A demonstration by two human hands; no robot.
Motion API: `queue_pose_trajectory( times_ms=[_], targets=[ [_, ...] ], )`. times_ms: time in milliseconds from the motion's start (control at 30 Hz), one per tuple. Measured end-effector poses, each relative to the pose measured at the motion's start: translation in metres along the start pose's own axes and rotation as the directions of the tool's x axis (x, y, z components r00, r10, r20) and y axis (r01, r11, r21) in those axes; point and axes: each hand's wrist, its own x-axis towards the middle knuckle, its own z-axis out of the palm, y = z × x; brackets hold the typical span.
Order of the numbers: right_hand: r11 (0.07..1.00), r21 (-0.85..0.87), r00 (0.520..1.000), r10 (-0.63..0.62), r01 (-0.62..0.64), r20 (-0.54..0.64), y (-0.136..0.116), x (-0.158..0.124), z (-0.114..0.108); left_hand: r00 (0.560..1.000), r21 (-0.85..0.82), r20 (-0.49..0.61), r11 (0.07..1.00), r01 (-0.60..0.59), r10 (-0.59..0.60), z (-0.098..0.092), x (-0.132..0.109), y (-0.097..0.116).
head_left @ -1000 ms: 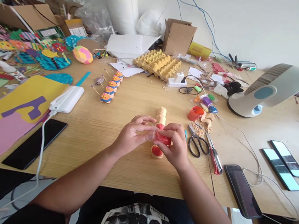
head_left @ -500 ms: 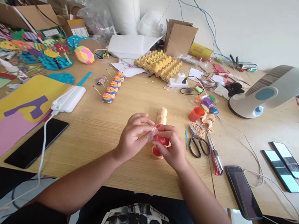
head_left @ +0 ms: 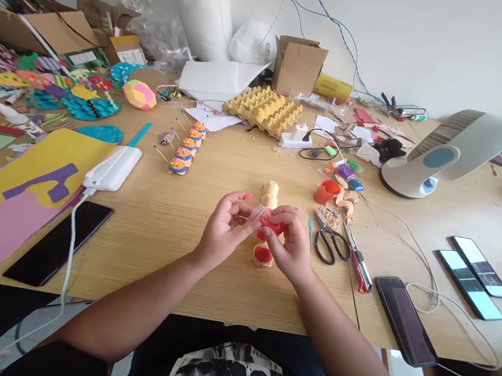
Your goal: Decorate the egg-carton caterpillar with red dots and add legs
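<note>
My left hand pinches the clear plastic end of a small packet of red modelling clay. My right hand grips the red part of that packet, thumb below and fingers on top. Both hands are close together above a peach-coloured egg-carton strip lying lengthwise on the table. The strip's nearest cup holds a red patch; its middle is hidden by my hands and the packet. Right of my right hand lie a thin blue clay tool and black-handled scissors.
A box cutter, an orange-red cup and clay packets lie to the right, before a white fan. A painted egg-carton caterpillar stands back left. Phones and a power bank flank the work area.
My left fingers have curled in more around the clear plastic, and the packet has turned slightly. The red patch on the nearest cup shows more fully. The view has shifted a little.
</note>
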Motion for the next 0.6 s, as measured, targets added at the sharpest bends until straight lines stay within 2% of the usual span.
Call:
queue_pose_trajectory(
  times_ms=[100,267,433,533,600],
  targets=[
    [0.995,0.059,0.996,0.08,-0.082,0.045,0.001,-0.001,0.0,0.997,0.068,-0.072,0.998,-0.014,0.019,0.001,-0.002,0.001],
    [0.964,0.129,0.968,0.215,-0.231,0.129,0.001,0.001,-0.001,0.999,0.155,0.019,0.987,-0.044,0.042,0.001,-0.005,0.0],
    [0.969,0.166,0.978,0.16,-0.181,0.135,-0.003,0.005,-0.002,0.996,0.164,0.081,0.986,-0.041,0.028,0.001,-0.01,0.0],
    [0.978,0.109,0.977,0.164,-0.179,0.133,0.003,0.008,-0.011,0.994,0.099,0.097,0.994,0.039,-0.048,0.0,-0.005,-0.001],
    [0.97,-0.029,0.966,0.242,-0.24,0.089,0.015,0.012,-0.022,0.996,0.067,0.061,0.996,0.063,-0.067,-0.004,0.001,-0.004]
  ],
)
